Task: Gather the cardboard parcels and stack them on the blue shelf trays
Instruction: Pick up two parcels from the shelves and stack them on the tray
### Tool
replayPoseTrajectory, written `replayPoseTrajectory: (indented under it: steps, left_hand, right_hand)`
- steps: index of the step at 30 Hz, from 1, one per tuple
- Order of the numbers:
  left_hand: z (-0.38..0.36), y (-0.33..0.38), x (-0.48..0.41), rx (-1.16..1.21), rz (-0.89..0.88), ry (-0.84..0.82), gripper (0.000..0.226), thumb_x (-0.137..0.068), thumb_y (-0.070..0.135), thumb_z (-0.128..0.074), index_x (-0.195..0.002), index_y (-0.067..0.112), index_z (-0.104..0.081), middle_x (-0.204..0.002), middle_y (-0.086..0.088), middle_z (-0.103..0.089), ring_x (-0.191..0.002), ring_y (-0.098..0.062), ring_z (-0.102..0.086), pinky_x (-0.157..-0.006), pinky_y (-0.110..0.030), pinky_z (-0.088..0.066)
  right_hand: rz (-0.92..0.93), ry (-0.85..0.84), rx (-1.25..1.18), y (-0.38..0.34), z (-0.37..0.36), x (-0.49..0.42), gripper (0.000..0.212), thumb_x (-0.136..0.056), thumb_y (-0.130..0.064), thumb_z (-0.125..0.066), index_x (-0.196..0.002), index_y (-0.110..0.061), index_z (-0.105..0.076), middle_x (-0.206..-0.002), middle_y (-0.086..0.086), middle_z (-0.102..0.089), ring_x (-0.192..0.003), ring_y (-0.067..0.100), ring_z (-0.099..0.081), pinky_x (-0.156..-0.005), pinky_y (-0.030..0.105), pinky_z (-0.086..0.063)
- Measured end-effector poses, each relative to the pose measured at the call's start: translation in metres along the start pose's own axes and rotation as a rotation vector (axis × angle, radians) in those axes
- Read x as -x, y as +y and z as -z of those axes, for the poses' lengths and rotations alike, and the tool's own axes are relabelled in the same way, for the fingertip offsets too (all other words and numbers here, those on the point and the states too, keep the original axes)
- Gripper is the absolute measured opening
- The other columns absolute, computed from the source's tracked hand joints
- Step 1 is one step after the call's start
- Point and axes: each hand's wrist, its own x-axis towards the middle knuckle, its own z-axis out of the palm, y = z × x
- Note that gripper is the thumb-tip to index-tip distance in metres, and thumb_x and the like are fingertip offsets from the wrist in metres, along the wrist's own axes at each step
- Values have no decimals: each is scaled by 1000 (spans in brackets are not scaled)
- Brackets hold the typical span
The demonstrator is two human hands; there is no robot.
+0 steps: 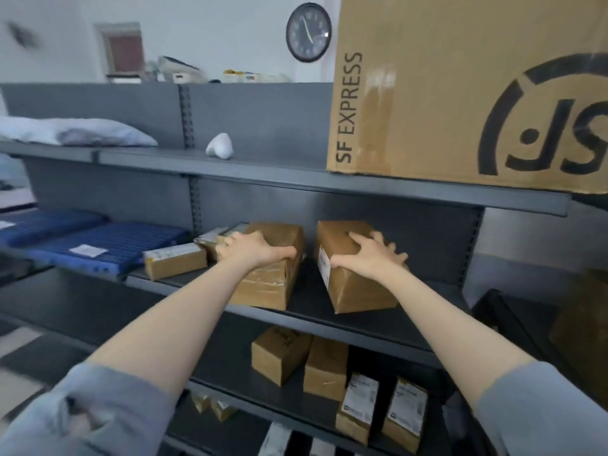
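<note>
Two taped cardboard parcels lie on the grey middle shelf (pixel 309 307). My left hand (pixel 255 250) grips the top of the left parcel (pixel 273 284), thumb hooked over its right edge. My right hand (pixel 368 255) clasps the right parcel (pixel 355 291), which is tilted and carries a white label on its left side. A smaller parcel (pixel 174 260) and a labelled one (pixel 210 236) sit just left of my left hand. Blue shelf trays (pixel 108 241) lie further left on the same level.
A large SF Express carton (pixel 460 93) stands on the upper shelf at right. A white lump (pixel 219 145) and a pale bag (pixel 75 131) rest on that shelf too. Several parcels (pixel 299 360) stand on the lower shelf. A wall clock (pixel 308 31) hangs behind.
</note>
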Motion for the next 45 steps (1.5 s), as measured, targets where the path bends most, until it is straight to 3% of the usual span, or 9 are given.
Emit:
replayPoseTrajectory:
  steps: [7, 16, 25, 38, 45]
  left_hand:
    - [57, -132, 14, 19, 186, 84, 99, -60, 80, -50, -137, 17, -44, -147, -21, -33, -136, -40, -28, -108, -52, -22]
    - [136, -338, 40, 24, 405, 170, 99, -65, 77, -53, -144, 21, -34, -150, -22, -27, -138, -41, -23, -111, -54, -18]
    - [194, -527, 57, -16, 644, 206, 102, -51, 79, -51, -138, 28, -38, -145, -19, -33, -134, -40, -27, -109, -54, -22]
    - [230, -677, -91, -83, 707, 226, 94, -64, 80, -52, -141, 31, -33, -147, -14, -31, -135, -39, -26, -109, -52, -22]
    - [247, -739, -179, -28, 730, 268, 94, -63, 79, -53, -142, 33, -31, -146, -14, -31, -134, -39, -27, -109, -52, -22]
  right_hand:
    - [195, -38, -10, -122, -40, 15, 87, -71, -75, -53, -147, -43, -23, -159, 1, -10, -141, 45, -13, -111, 63, -17]
    - [437, -78, -66, -336, -125, 55, 86, -72, -75, -53, -147, -41, -26, -159, 2, -13, -141, 42, -17, -113, 63, -12]
    - [554, -211, -129, -490, -206, 70, 83, -73, -71, -55, -145, -42, -29, -158, -3, -14, -140, 43, -15, -109, 61, -16]
    - [715, -272, -136, -691, -301, -48, 85, -74, -72, -54, -147, -39, -26, -159, 0, -12, -142, 44, -12, -112, 64, -14]
    - [658, -294, -138, -768, -346, -147, 86, -72, -74, -53, -146, -41, -27, -158, 0, -13, -139, 43, -16, -109, 62, -19]
